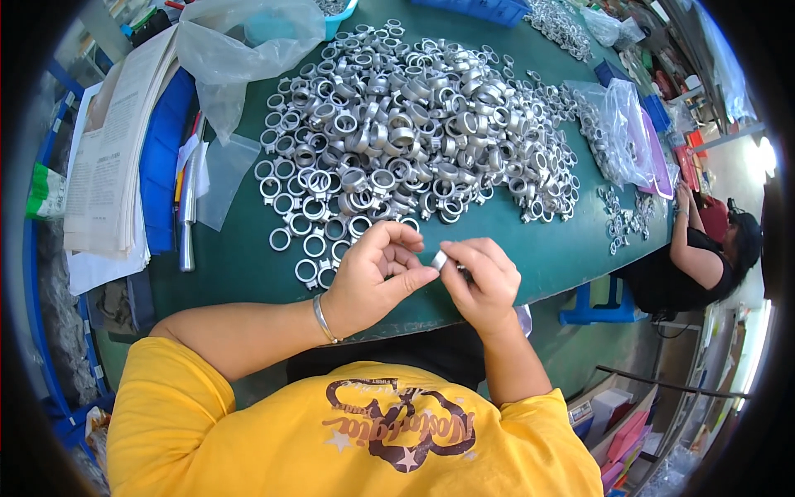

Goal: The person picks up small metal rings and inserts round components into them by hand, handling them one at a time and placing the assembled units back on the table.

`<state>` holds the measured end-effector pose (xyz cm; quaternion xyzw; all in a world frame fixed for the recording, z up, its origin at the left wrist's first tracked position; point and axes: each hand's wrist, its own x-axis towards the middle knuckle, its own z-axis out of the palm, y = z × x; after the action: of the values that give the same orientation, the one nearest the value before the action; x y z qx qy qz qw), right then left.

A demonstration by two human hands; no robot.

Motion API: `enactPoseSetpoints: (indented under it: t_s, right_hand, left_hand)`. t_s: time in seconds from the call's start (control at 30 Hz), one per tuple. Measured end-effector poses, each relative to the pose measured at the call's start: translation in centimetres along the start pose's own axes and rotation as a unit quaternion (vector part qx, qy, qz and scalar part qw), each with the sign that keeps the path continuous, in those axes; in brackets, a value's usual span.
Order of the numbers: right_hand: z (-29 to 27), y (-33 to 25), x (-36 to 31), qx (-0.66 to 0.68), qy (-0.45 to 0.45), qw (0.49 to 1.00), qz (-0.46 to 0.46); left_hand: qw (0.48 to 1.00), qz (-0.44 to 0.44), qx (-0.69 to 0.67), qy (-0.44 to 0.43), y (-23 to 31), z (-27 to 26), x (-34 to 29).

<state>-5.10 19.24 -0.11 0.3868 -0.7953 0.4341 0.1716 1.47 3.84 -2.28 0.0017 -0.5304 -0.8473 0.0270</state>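
Observation:
In front of my body, close to the table's near edge, both hands meet at one small silver metal ring (439, 260). My right hand (484, 286) pinches it between thumb and fingertips. The thumb of my left hand (373, 277) presses against the ring from the left, with its other fingers curled; their grip is partly hidden. Just beyond my hands spreads a large heap of similar metal rings (414, 124), many with a small lug on the outside. Loose rings (306, 269) lie beside my left hand.
The green table (224, 290) carries papers (116, 149), a blue tray (161, 157), pens and plastic bags (248, 50) at left. At right are a clear bag (621, 132) and smaller ring piles (625, 219). Another person (696, 257) sits at the right edge near a blue stool (604, 302).

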Motion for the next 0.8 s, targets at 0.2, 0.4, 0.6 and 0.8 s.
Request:
enactPoseSetpoints:
  t_s: [0.2, 0.4, 0.6, 0.8]
  right_hand:
    - [0.2, -0.9, -1.2, 0.140, 0.043, 0.987, 0.072]
    - [-0.4, -0.5, -1.4, 0.188, -0.040, 0.979, 0.074]
    - [-0.5, -0.1, -1.6, 0.172, -0.040, 0.983, 0.058]
    - [-0.1, 0.1, -2.1, 0.182, -0.032, 0.981, 0.063]
  left_hand:
    - [0.996, -0.009, 0.055, -0.072, 0.3, -0.3, 0.0]
    - [0.990, 0.085, 0.104, -0.038, -0.3, -0.4, 0.1]
    - [0.983, 0.112, 0.147, -0.020, -0.1, -0.2, 0.3]
    - [0.978, 0.100, 0.177, -0.053, -0.1, -0.7, 0.1]
